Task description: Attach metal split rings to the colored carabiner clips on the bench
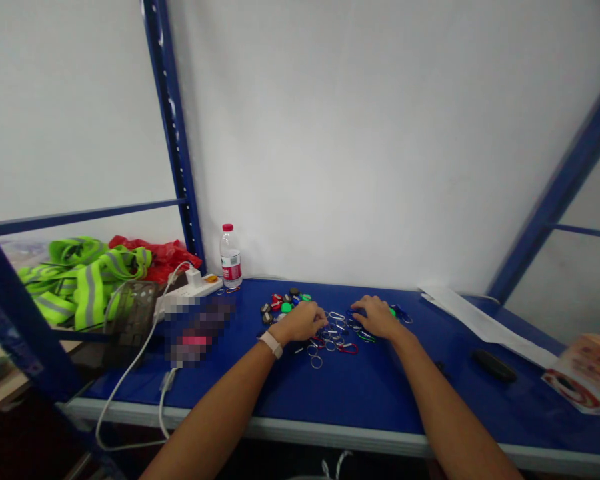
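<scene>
My left hand (303, 321), with a pale watch band on its wrist, is closed in a pinch at the left side of a pile of metal key rings and carabiners (337, 327). Whatever lies between its fingertips is hidden. Just behind that hand sits a cluster of small round red, green and black pieces (286, 307). On the right of the pile, my right hand (377, 316) rests low with bent fingers, thumb and forefinger apart. A green carabiner (366, 337) lies below it, and blue and green pieces (403, 313) show beyond it. A red carabiner (349, 349) lies in front.
A water bottle (231, 257) stands at the back left beside a white power strip (195, 288) with cables. Yellow-green reflective straps (87, 280) fill the left. White paper (473, 320), a black oblong object (494, 365) and a printed box (585, 373) lie right.
</scene>
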A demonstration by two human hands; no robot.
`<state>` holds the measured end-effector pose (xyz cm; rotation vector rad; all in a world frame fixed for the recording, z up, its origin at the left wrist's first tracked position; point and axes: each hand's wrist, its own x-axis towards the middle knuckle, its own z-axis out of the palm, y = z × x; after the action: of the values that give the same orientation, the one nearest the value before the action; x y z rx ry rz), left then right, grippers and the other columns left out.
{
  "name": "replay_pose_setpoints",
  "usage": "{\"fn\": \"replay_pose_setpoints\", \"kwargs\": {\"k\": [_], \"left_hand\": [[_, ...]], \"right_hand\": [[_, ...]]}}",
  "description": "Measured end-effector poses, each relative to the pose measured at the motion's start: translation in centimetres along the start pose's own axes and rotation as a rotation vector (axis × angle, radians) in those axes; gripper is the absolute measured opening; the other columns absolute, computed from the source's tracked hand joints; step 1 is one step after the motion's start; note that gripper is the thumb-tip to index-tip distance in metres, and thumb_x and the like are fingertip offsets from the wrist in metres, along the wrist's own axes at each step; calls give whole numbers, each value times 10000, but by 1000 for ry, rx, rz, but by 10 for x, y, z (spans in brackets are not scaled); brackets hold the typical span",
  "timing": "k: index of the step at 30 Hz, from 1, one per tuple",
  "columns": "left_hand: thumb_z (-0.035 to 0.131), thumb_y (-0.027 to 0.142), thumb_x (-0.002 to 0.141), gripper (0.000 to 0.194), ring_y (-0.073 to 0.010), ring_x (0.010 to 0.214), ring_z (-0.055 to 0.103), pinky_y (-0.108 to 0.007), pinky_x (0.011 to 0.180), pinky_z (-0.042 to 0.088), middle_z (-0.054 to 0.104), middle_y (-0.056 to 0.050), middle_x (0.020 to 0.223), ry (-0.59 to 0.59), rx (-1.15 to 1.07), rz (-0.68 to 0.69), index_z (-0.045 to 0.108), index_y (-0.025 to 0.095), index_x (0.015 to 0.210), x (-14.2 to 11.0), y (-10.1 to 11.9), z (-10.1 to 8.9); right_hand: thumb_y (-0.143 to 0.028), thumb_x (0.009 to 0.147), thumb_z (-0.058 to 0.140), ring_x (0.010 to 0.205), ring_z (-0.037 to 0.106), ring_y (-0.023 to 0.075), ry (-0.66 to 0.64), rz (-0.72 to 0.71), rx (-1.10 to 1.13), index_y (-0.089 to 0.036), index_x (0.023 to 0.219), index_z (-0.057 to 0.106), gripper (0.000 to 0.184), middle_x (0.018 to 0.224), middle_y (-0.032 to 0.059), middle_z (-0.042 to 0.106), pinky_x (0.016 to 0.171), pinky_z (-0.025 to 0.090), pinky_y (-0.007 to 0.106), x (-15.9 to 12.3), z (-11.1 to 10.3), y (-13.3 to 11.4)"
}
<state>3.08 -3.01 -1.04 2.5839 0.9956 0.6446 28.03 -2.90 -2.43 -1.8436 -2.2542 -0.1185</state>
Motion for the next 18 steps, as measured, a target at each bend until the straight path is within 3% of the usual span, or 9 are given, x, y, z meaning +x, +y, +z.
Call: {"fn": "replay_pose_setpoints", "kwargs": {"k": [4,6,10,13,18], "left_hand": [[526,309,859,225,-179,838,610,-267,781,434,690,-71,867,84,69,-32,687,165,921,-2,-2,-13],[526,264,830,206,-179,795,617,-268,742,432,690,-70,850,128,124,-125,659,158,947,-6,-7,-26],[539,286,797,171,-185,701,628,-253,630,408,689,-80,765,61,216,-310,660,171,757,-14,-22,-44],[611,409,752,247,-193,646,623,-256,614,408,665,-70,659,-33,208,-305,653,184,659,-17,-29,-42],[710,476,655,296,-200,684,623,-256,639,421,666,-59,692,-32,181,-215,634,191,670,-13,-26,-28]], "right_hand": [[-275,864,569,1041,535,244,-24,26,16,-195,1027,675,210,1089,93,631,854,365,338,3,-2,-6],[-260,855,581,1000,548,225,-26,42,49,-175,986,658,174,1044,90,645,825,362,313,4,-1,-6],[-238,845,574,894,569,198,6,16,130,-171,925,623,116,958,75,669,764,354,292,6,3,-2],[-236,858,529,793,587,176,102,-16,273,-172,905,585,97,866,60,676,714,368,280,6,4,-3],[-278,889,448,660,602,157,206,-103,599,-183,949,540,146,720,12,674,669,412,276,-1,-6,-23]]}}
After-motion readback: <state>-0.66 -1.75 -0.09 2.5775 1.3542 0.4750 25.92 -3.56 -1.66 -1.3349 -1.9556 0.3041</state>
